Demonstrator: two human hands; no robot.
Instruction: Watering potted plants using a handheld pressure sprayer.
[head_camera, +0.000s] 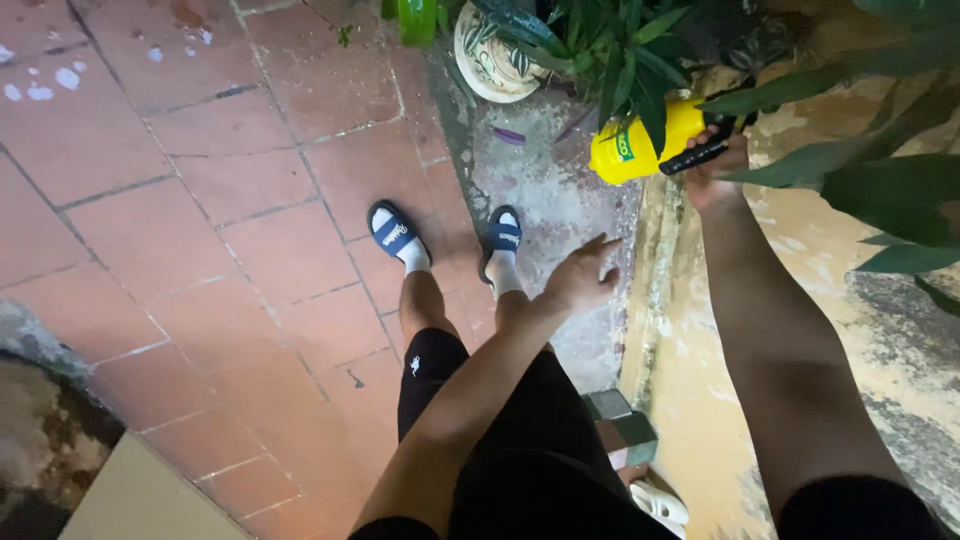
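A person stands on a red-tiled floor (200, 230) beside a low, weathered yellow wall (690, 340), seen from a head-worn camera looking straight down. The right hand (715, 165) is closed around the black trigger handle (695, 155) of a yellow spray bottle (640, 145), which it holds up at arm's length among the long green leaves (860, 170) that hang over the wall. The bottle lies on its side in the grip, its yellow body to the left of the hand and partly hidden by foliage. The left hand (583, 275) holds nothing: its fingers are spread loosely, palm turned down, hovering over a grey concrete strip (545, 195) at the foot of the wall, well apart from the bottle and lower in view. Below it are the person's feet in blue slide sandals (395, 232) over white socks. A patterned ceramic pot (490, 60) holding a dark-leaved plant stands on the concrete ahead of the feet, just left of the bottle. A small grey and pink box (622, 428) rests against the base of the wall near the person's leg.
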